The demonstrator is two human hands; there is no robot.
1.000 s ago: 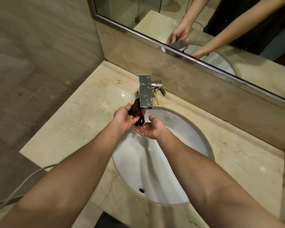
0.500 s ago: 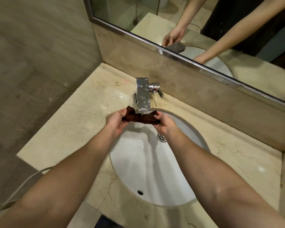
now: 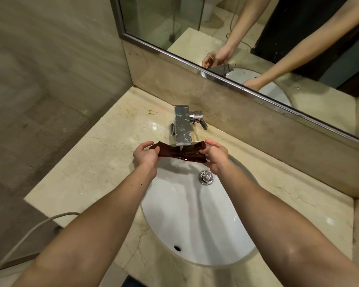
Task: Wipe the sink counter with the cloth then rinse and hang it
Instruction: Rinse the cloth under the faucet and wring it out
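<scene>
A dark brown wet cloth [image 3: 177, 154] is stretched flat between both hands, right under the spout of the chrome faucet [image 3: 182, 127]. My left hand [image 3: 146, 155] grips its left end and my right hand [image 3: 215, 157] grips its right end. Water runs from the spout onto the middle of the cloth and drips into the white oval sink [image 3: 187, 220]. The beige marble counter [image 3: 91, 162] surrounds the basin and looks wet near the faucet.
The faucet's lever handle [image 3: 201, 121] sticks out to the right. A chrome drain plug [image 3: 205, 178] sits in the basin. A framed mirror [image 3: 236, 48] runs along the back wall. A grey hose [image 3: 29, 233] hangs off the counter's left edge.
The cloth was bunched in my left hand beside the spout; both hands have pulled it out wide and hold it spread under the running water. The view has shifted slightly.
</scene>
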